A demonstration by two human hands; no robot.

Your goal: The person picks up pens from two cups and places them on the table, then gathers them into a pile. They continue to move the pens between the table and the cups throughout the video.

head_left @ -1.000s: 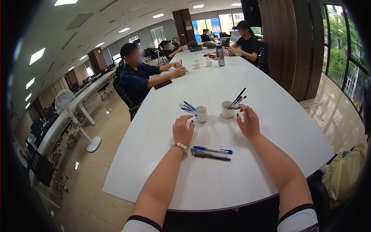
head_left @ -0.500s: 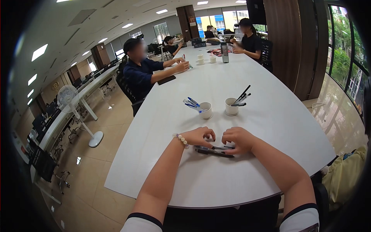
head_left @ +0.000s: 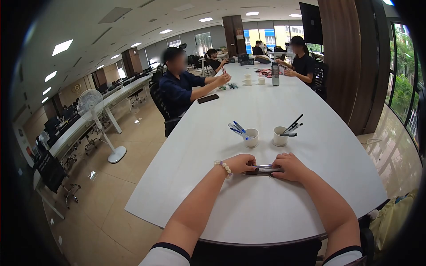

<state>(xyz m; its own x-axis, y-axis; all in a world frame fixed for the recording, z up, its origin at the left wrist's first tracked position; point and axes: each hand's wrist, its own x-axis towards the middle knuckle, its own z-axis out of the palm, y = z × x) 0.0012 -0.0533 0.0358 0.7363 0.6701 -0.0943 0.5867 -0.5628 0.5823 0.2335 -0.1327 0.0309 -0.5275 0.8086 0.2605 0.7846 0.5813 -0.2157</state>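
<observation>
Several pens (head_left: pixel 265 169) lie side by side across the white table in front of me. My left hand (head_left: pixel 241 164), with a beaded bracelet (head_left: pixel 226 169) at its wrist, is closed on the left ends of these pens. At their right ends, my right hand (head_left: pixel 292 167) grips them too, fingers curled over the top. Just beyond my hands stand two white cups. The left cup (head_left: pixel 251 138) has blue pens (head_left: pixel 239 129) leaning out to the left; the right cup (head_left: pixel 280 136) has black pens (head_left: pixel 293 127) leaning out to the right.
A person in dark blue (head_left: pixel 179 84) sits at the left edge, near a dark phone (head_left: pixel 208 99). Farther back are small white cups (head_left: pixel 247 81), a grey bottle (head_left: pixel 275 74) and another seated person (head_left: pixel 304 64). A fan (head_left: pixel 91 106) stands left of the table (head_left: pixel 222 217).
My hands have closed in on the pens, which now lie bunched together between them. The camera view has shifted, so the scene sits further right and lower. The left person's hands have risen.
</observation>
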